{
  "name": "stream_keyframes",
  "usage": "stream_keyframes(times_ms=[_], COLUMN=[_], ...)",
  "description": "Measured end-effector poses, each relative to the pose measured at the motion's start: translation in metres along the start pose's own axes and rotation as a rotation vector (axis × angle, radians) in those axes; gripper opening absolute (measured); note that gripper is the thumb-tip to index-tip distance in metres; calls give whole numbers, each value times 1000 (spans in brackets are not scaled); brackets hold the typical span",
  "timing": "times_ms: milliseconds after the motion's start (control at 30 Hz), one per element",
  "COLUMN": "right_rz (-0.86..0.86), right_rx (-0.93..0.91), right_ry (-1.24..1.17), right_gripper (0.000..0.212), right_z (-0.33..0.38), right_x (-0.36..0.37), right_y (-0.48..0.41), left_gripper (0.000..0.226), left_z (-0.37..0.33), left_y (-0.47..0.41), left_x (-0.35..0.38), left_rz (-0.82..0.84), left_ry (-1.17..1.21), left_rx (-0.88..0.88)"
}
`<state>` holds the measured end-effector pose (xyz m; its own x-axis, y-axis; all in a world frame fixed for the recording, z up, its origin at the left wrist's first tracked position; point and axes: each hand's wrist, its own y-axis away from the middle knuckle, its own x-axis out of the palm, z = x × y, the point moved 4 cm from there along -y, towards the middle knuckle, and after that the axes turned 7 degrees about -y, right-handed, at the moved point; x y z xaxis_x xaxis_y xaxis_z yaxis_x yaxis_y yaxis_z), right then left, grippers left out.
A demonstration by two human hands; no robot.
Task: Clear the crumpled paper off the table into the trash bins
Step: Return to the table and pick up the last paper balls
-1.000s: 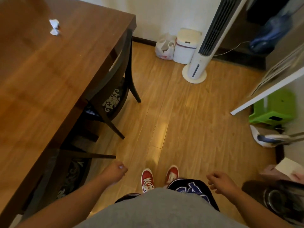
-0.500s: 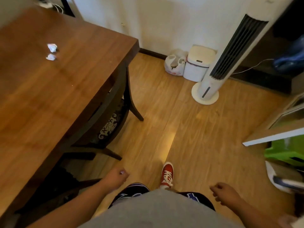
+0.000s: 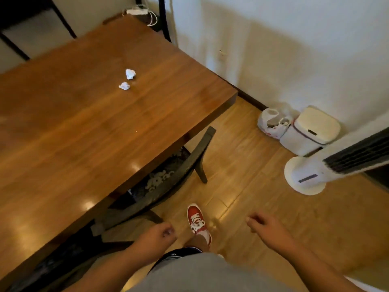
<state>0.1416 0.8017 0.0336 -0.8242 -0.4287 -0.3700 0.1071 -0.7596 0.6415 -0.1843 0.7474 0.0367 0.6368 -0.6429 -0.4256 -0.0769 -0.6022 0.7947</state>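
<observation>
Two small crumpled white paper balls lie close together on the brown wooden table [image 3: 88, 131], one [image 3: 130, 73] just behind the other [image 3: 124, 86], toward its far end. A white lidded trash bin [image 3: 311, 131] stands on the floor against the wall at right, with an open white plastic bag [image 3: 273, 123] beside it. My left hand [image 3: 155, 237] hangs low by the table's near edge, fingers curled into a loose fist; a pale speck shows at its fingertips. My right hand [image 3: 267, 227] hangs over the floor, fingers loosely bent, holding nothing.
A dark chair [image 3: 185, 165] is tucked under the table's right side. A white tower fan [image 3: 305, 178] stands on the floor next to the bin. My red shoe [image 3: 196, 220] is on the wooden floor. A power strip [image 3: 136, 11] lies beyond the table's far end.
The view has moved forward and swung left: the table and paper balls now fill more of the frame, and the bin and fan have shifted right. Both hands still hang low.
</observation>
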Motion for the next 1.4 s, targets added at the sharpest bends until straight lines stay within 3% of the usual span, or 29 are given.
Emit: stream_keyframes(times_ms=[233,367,467,667,867,967,1200,1400], right_rz=[142,187,256,414,453,477,394,403], right_rx=[-304,-421,-461,-456,-445,-488,-757,-940], right_ry=[20,95,128,220,393,515,759,851], right_gripper=[11,21,17,18,26,40,57,63], right_z=[168,236,275,338,399,435,531,562], right_x=[-6,-10,-6,2,26,44,94,140], right_y=[-53,-81,-110,-197,-319,-378,-476,-507], left_gripper=[13,10,11,9,47,56,61,74], left_z=[-97,-114,-114,-93,-80,-80,-68,-54], left_y=[-5,-25,-48,-107,-165,-196,-259,-289], left_x=[-101,-159,-198,-265,-333,-372,-443,-462], left_rz=[-117,-263,-340,-465,-769,-861,-1013,-960], left_ry=[216,238,239,277,20,68,149,162], left_rx=[319,332,295,80,-235,-357,-546,-656])
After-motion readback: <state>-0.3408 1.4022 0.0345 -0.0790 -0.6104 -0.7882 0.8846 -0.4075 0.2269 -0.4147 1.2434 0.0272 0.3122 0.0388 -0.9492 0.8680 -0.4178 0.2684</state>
